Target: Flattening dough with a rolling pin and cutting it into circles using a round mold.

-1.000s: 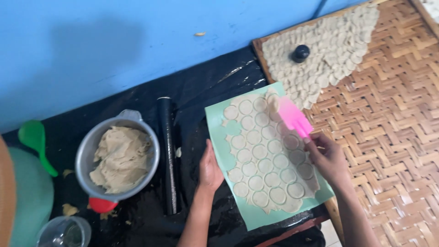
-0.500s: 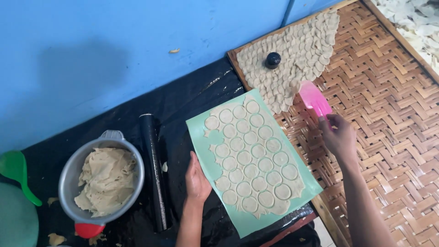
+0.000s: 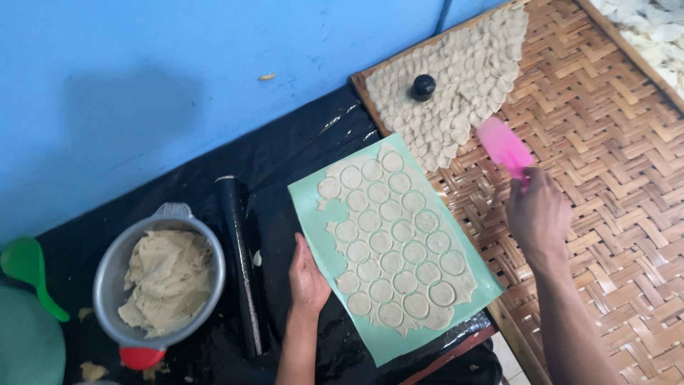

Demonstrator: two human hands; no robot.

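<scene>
A pale green mat [image 3: 335, 242] lies on black plastic sheeting and carries a rolled dough sheet [image 3: 390, 235] stamped with several round cut-outs. My left hand [image 3: 308, 274] rests flat on the mat's left edge, fingers together, holding nothing. My right hand [image 3: 538, 214] hovers over the woven bamboo tray [image 3: 620, 178] to the right of the mat, shut on a pink spatula [image 3: 503, 145] whose blade points up and left toward a pile of cut dough rounds [image 3: 463, 78].
A small black round cutter [image 3: 423, 87] sits on the dough rounds. A black rolling pin [image 3: 239, 264] lies left of the mat. A metal pot [image 3: 107, 278] holds dough scraps. A green ladle [image 3: 28, 274] lies far left. A blue wall [image 3: 178, 85] stands behind.
My right hand has lifted the pink spatula off the mat and carried it right, over the bamboo tray. My left hand stays on the mat's left edge. The view shifted slightly.
</scene>
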